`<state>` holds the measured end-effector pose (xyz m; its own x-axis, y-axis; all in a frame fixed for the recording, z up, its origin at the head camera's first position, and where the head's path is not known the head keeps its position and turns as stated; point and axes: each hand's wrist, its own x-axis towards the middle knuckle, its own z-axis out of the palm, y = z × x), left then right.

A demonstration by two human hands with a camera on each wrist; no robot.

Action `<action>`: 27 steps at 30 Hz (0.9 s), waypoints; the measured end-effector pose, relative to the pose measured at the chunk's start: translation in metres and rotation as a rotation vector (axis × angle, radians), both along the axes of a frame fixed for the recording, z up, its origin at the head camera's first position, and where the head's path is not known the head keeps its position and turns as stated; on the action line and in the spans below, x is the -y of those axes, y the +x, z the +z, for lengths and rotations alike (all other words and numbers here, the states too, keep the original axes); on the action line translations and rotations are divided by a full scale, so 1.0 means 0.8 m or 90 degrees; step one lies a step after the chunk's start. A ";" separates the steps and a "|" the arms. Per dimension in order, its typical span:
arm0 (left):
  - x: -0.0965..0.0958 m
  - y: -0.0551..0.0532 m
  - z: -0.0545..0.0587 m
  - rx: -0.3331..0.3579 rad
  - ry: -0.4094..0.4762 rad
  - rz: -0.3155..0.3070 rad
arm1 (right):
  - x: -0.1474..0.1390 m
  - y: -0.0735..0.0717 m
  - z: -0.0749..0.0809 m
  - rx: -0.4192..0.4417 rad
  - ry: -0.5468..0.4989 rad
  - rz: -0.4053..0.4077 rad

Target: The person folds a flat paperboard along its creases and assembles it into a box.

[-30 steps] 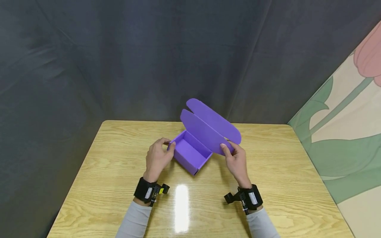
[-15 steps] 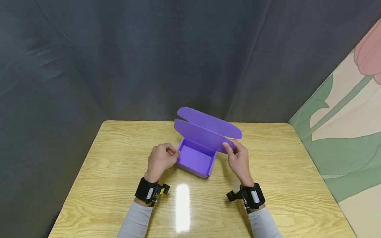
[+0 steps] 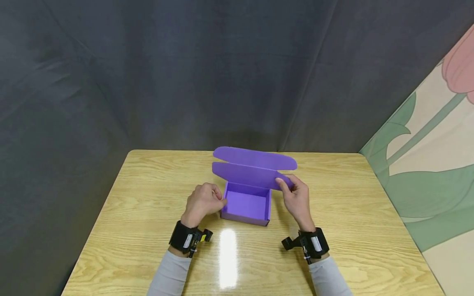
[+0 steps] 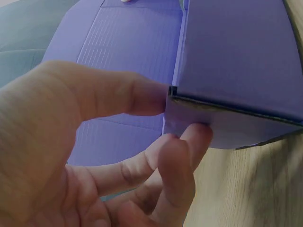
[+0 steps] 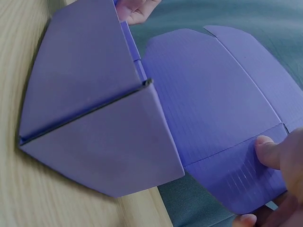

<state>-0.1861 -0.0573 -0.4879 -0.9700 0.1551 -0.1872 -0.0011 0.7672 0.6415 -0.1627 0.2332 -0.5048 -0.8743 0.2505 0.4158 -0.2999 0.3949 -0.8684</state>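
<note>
A purple cardboard box (image 3: pixel 246 205) stands on the table with its lid (image 3: pixel 246 174) raised at the back. The lid's front flap (image 3: pixel 255 158) sticks up behind it. My left hand (image 3: pixel 204 203) pinches the box's left wall: in the left wrist view the thumb (image 4: pixel 147 98) lies at the wall's top edge and a fingertip (image 4: pixel 198 135) touches its outer face. My right hand (image 3: pixel 297 200) grips the lid's right side flap, thumb (image 5: pixel 269 152) on the inner face and fingers behind. The box floor shows bare in the head view.
The wooden table (image 3: pixel 148 181) extends around the box on all sides. A dark curtain (image 3: pixel 207 74) hangs behind its far edge, and a flower-patterned cloth (image 3: pixel 440 197) hangs at the right. Each wrist wears a black camera band (image 3: pixel 314 242).
The box has turned so its front faces me more squarely, and has come slightly nearer. Its lid has swung level. My left hand has shifted a little right and nearer.
</note>
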 end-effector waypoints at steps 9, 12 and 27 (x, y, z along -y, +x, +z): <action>0.011 -0.003 0.004 0.055 0.008 -0.046 | -0.014 -0.002 0.007 0.047 0.023 0.059; 0.020 -0.006 0.006 0.070 0.043 -0.020 | -0.023 0.002 0.013 0.060 0.000 0.059; 0.028 -0.019 0.000 -0.191 0.252 -0.009 | -0.018 0.020 0.057 -0.017 -0.036 -0.005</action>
